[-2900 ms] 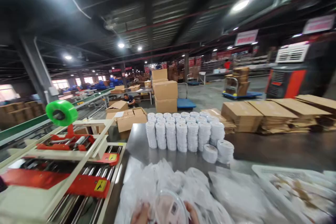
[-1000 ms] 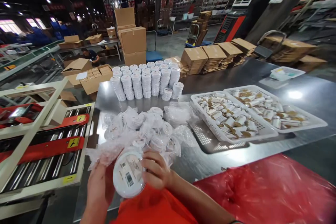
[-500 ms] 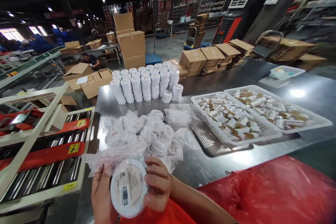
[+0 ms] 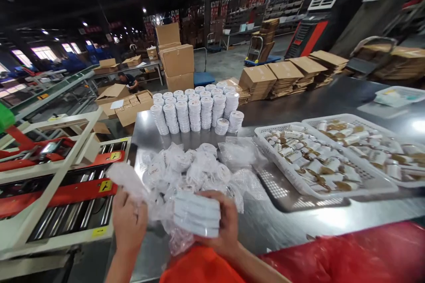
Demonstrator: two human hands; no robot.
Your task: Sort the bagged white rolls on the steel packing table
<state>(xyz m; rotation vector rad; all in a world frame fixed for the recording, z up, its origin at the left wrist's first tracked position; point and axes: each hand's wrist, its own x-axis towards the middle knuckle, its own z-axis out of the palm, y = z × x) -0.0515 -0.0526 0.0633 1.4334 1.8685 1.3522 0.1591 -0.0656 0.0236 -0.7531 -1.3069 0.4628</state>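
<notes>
Right hand (image 4: 226,223) clamped on white round case (image 4: 196,219), seen edge-on; left hand (image 4: 129,225) pinching clear plastic bag (image 4: 128,181) beside it. Just beyond, bagged cases (image 4: 195,168). Farther right, white baskets (image 4: 275,161) full of small tubes (image 4: 308,163). Farthest, stacked cases (image 4: 195,112).

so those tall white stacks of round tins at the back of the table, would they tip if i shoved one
Probably. The stacks of round tins are tall and narrow, each tin merely resting on the one below, so a push near the top would likely topple a column. They stand packed side by side, so one falling could knock its neighbours. Loose tins, being round, might roll on the smooth metal table.
</notes>
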